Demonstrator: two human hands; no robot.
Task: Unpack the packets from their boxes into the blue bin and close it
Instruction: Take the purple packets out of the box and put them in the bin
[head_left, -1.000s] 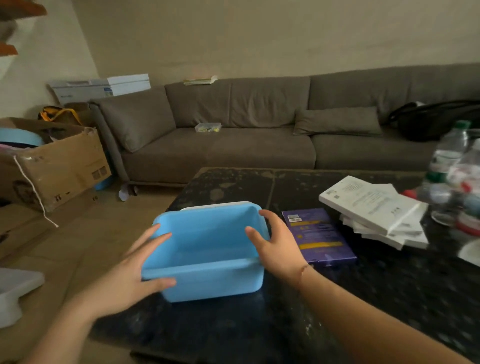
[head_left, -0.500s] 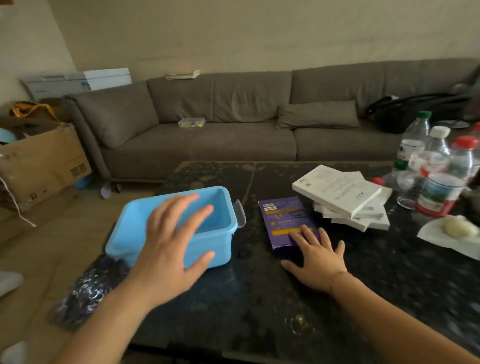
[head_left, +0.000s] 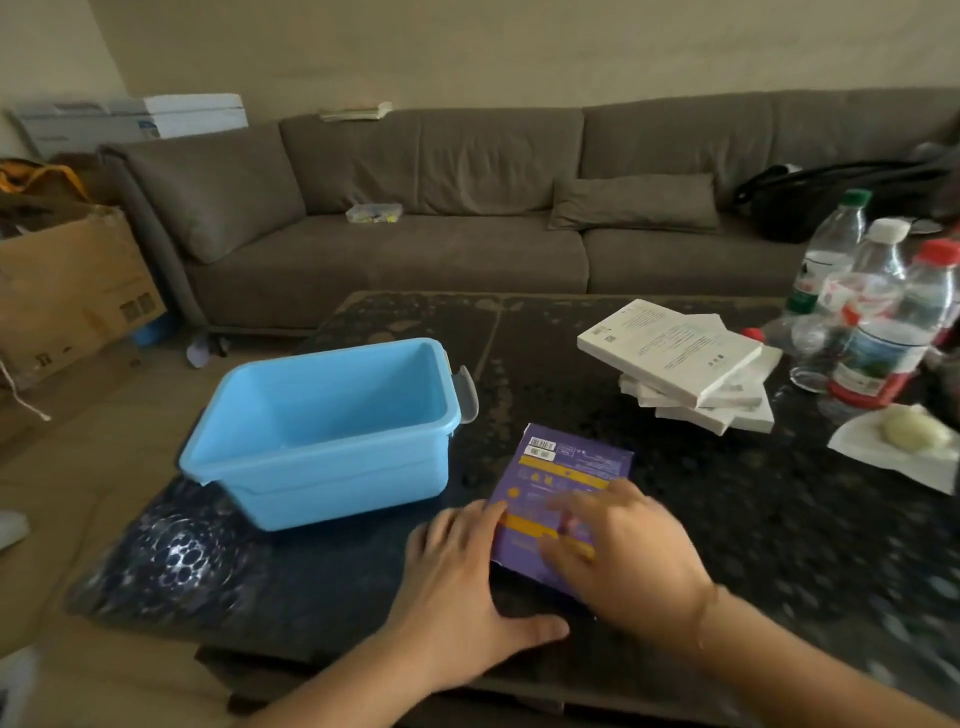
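Hands (head_left: 621, 556) rest on purple box (head_left: 566, 470) beside blue bin (head_left: 332, 467).

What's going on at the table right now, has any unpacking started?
Not yet, from what shows. The person has both hands on the purple box at the near edge of the dark table: the left hand touches its left edge, and the right hand lies on top, blurred. The blue bin stands open and empty just left of the box. The stack of white boxes sits untouched farther right, beside some water bottles.
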